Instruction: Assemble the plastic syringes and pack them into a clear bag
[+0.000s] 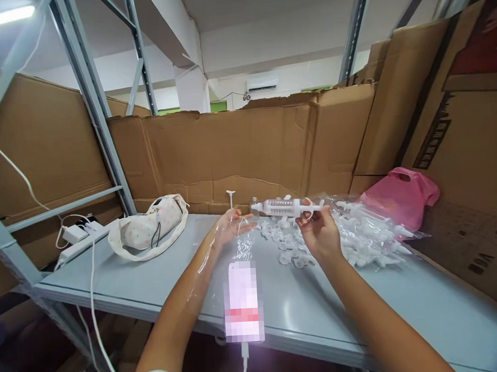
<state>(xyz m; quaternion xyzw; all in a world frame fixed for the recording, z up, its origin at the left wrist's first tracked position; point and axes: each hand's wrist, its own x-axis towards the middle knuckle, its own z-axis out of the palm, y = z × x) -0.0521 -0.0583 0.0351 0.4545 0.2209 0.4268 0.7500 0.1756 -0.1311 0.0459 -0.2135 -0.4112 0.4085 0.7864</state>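
Note:
My right hand is closed around the plunger end of a clear plastic syringe, holding it level above the grey table with its tip pointing left. My left hand, under a thin clear plastic glove, is open just left of the syringe tip, fingers stretched out; a white plunger rod stands up right behind its fingertips. Several small white caps lie scattered on the table below my hands. A clear bag of syringe parts lies to the right of my right hand.
A pink plastic bag lies at the back right. A white spotted pouch and a white power strip lie at the left. A phone on a cable rests at the table's front edge. Cardboard walls surround the table.

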